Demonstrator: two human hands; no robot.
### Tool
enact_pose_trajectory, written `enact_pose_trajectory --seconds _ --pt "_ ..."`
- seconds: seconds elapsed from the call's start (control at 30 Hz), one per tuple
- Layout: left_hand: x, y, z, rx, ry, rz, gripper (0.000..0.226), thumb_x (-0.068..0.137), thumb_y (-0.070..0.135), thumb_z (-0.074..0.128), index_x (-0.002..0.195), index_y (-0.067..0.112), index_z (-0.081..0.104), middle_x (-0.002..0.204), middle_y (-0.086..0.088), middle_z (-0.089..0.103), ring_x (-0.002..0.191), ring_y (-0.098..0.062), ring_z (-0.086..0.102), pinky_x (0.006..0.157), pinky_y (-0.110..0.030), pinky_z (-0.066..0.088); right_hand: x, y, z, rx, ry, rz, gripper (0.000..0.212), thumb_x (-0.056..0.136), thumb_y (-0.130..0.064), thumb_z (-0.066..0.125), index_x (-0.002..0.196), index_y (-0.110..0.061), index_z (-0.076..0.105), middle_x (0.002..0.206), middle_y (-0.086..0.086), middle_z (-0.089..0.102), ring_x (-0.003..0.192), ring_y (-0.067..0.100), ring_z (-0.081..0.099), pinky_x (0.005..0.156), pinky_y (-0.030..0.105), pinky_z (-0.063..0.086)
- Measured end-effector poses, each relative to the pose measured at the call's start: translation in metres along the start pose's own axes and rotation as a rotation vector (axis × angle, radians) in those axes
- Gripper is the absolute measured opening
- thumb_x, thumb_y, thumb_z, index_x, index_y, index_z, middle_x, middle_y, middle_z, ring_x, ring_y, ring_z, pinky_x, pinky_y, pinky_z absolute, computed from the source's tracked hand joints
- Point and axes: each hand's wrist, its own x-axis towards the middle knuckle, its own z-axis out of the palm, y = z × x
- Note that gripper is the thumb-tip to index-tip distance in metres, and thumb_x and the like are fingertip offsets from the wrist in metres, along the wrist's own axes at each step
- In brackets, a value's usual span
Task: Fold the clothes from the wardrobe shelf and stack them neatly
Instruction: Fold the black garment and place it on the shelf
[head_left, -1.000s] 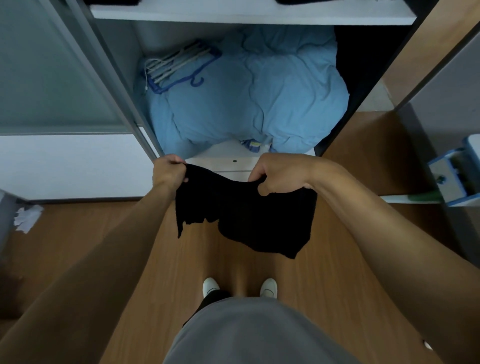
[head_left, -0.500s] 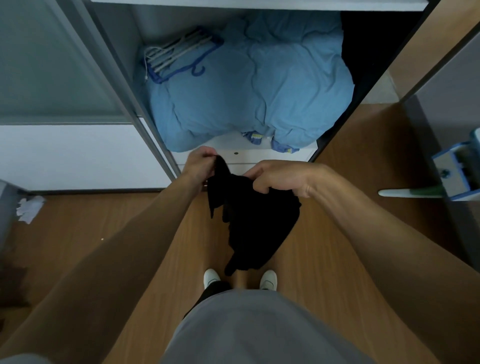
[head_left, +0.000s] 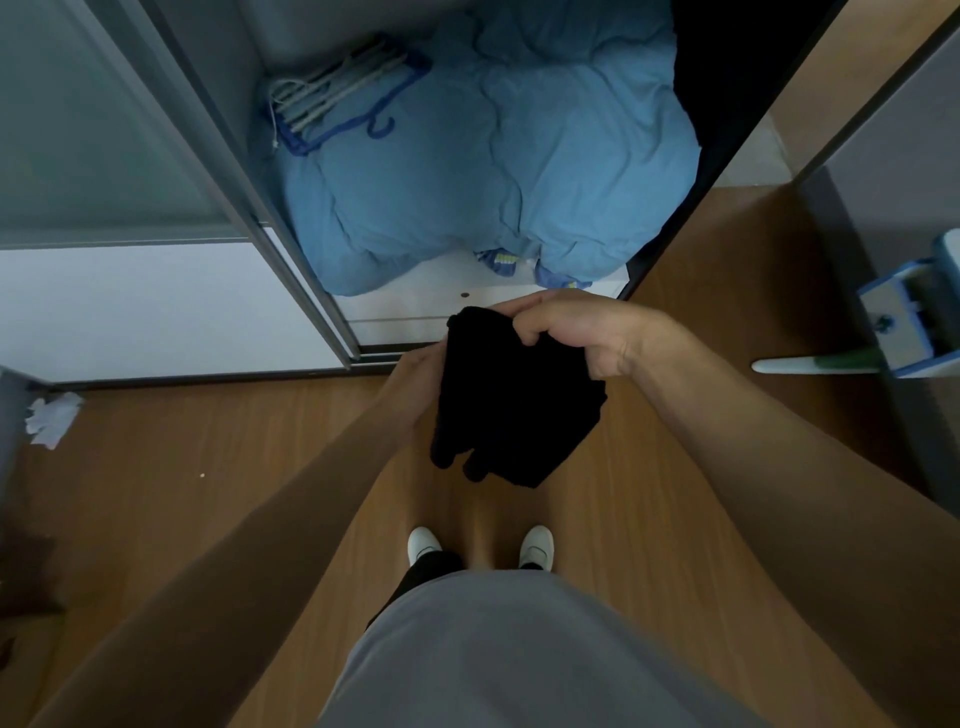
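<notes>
Over wood floor (head_left: 208, 493), right hand (head_left: 576, 332) clutches black garment (head_left: 514, 415) top; left hand (head_left: 418, 374) grip hidden.

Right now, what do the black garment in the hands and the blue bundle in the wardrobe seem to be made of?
Black garment: soft matte cloth, perhaps knit; it hangs limp. Blue bundle: padded matte fabric, likely a quilt; puffy, creased.
</notes>
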Motion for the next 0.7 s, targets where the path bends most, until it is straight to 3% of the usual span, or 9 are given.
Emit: enact_pose_trajectory --seconds 0.1,0.17,0.3,0.4,0.53,0.6,0.7 --pt "0.0 -0.006 -0.007 -0.213 -0.266 -0.001 0.056 0.102 0.058 0.032 0.136 0.022 0.058 0.128 0.002 0.068 0.12 -0.015 0.062 0.085 -0.02 0.054 -0.001 -0.004 -0.002 0.038 0.016 -0.014 0.055 0.076 0.008 0.04 0.089 -0.024 0.082 0.086 0.008 0.077 0.071 0.019 0.072 0.066 0.031 0.061" --pt "0.001 -0.006 -0.011 -0.135 -0.343 0.055 0.057 0.098 0.064 0.036 0.137 0.027 0.057 0.134 0.002 0.063 0.126 -0.014 0.057 0.091 -0.021 0.051 -0.001 -0.006 -0.004 0.056 0.026 -0.028 0.055 0.076 0.008 0.04 0.094 -0.023 0.082 0.092 0.01 0.076 0.077 0.021 0.072 0.07 0.033 0.061" --pt "0.003 0.0 -0.007 0.098 -0.28 0.109 0.042 0.084 0.055 0.071 0.116 0.027 0.072 0.117 0.0 0.072 0.113 -0.017 0.066 0.091 -0.026 0.049 -0.002 -0.01 -0.004 0.039 0.047 -0.034 0.057 0.075 0.007 0.039 0.107 -0.018 0.078 0.102 0.016 0.073 0.09 0.028 0.068 0.084 0.039 0.057" --pt "0.006 0.006 -0.002 0.139 -0.254 0.113 0.032 0.088 0.048 0.067 0.111 0.027 0.074 0.112 -0.002 0.073 0.109 -0.018 0.067 0.092 -0.029 0.048 -0.007 -0.011 -0.006 0.064 0.049 -0.036 0.056 0.075 0.008 0.037 0.112 -0.012 0.075 0.103 0.022 0.072 0.089 0.031 0.07 0.081 0.037 0.058" --pt "0.003 0.014 0.008 0.215 -0.236 0.123 0.03 0.094 0.051 0.055 0.103 0.031 0.076 0.107 0.002 0.075 0.101 -0.012 0.07 0.083 -0.019 0.052 -0.013 -0.013 -0.008 0.077 0.022 -0.035 0.051 0.078 0.008 0.035 0.112 -0.003 0.071 0.096 0.023 0.071 0.081 0.028 0.07 0.07 0.033 0.06" --pt "0.003 0.019 0.011 0.254 -0.218 0.133 0.039 0.096 0.053 0.052 0.107 0.023 0.074 0.107 -0.004 0.075 0.102 -0.019 0.07 0.088 -0.027 0.051 -0.015 -0.018 -0.008 0.069 0.092 -0.062 0.04 0.083 0.006 0.04 0.104 -0.004 0.072 0.087 0.016 0.071 0.073 0.024 0.069 0.065 0.03 0.058" --pt "0.005 0.025 0.01 0.216 -0.156 0.103 0.047 0.101 0.045 0.05 0.11 0.003 0.07 0.104 -0.016 0.073 0.095 -0.027 0.07 0.085 -0.033 0.047 -0.02 -0.028 -0.018 0.108 0.237 -0.14 0.025 0.091 0.0 0.054 0.103 -0.009 0.073 0.097 0.013 0.073 0.082 0.022 0.07 0.073 0.032 0.059"
